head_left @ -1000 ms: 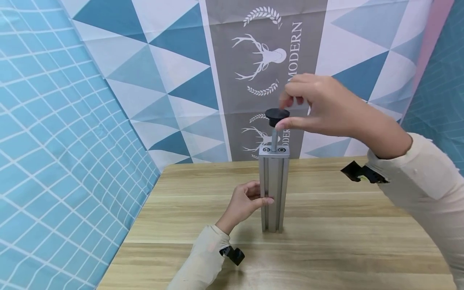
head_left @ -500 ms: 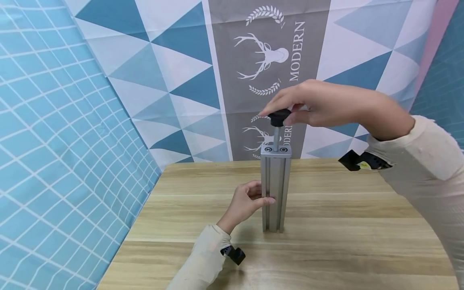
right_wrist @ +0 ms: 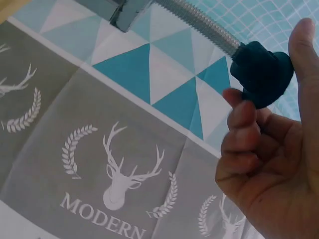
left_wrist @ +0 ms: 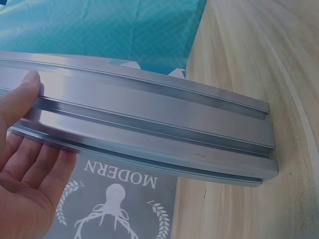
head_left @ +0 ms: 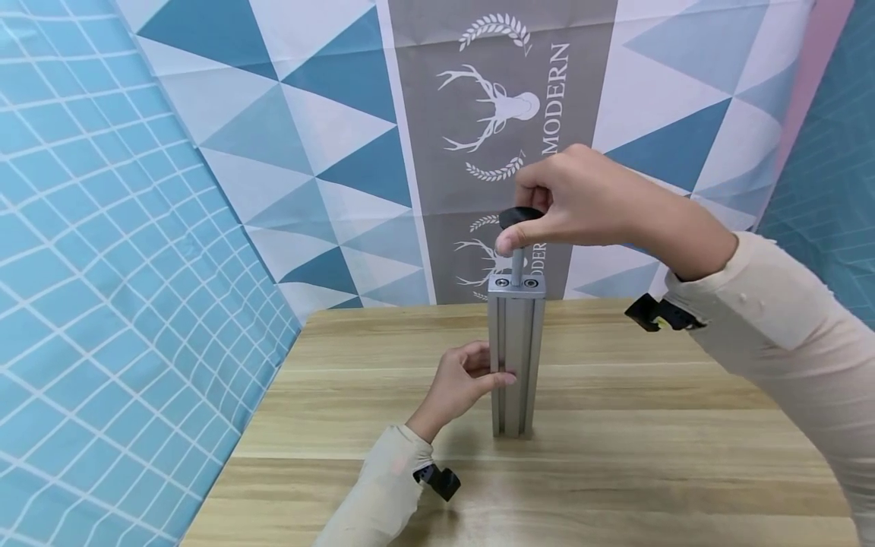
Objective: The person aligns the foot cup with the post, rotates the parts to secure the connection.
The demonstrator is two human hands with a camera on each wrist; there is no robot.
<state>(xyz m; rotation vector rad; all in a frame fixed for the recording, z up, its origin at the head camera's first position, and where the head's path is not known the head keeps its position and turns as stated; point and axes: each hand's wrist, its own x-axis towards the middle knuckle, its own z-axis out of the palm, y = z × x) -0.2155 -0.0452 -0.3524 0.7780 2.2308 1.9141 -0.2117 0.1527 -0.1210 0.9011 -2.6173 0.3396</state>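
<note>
An aluminium profile (head_left: 517, 334) stands upright on the table, with a metal end plate (head_left: 532, 291) on top. From the middle of that plate rises a threaded rod (right_wrist: 204, 25), topped by the round black head of a levelling foot (head_left: 514, 217). My right hand (head_left: 581, 201) holds this head from the right, thumb across its near side and fingers curled behind; in the right wrist view, the head (right_wrist: 261, 74) lies between thumb and fingertips. Lower down, my left hand (head_left: 456, 387) grips the profile, its thumb on the near face and its other fingers behind.
The wooden table (head_left: 636, 448) extends around the profile's base. Behind it hangs a patterned cloth (head_left: 328, 144) with deer heads and triangles, and a blue gridded sheet (head_left: 123, 289) closes off the left side. Small black mounts sit on both sleeves.
My right fingers reached forward over the levelling foot's head half a second ago; now they have drawn back and curled behind it, with the thumb across the front. The left hand keeps its grip.
</note>
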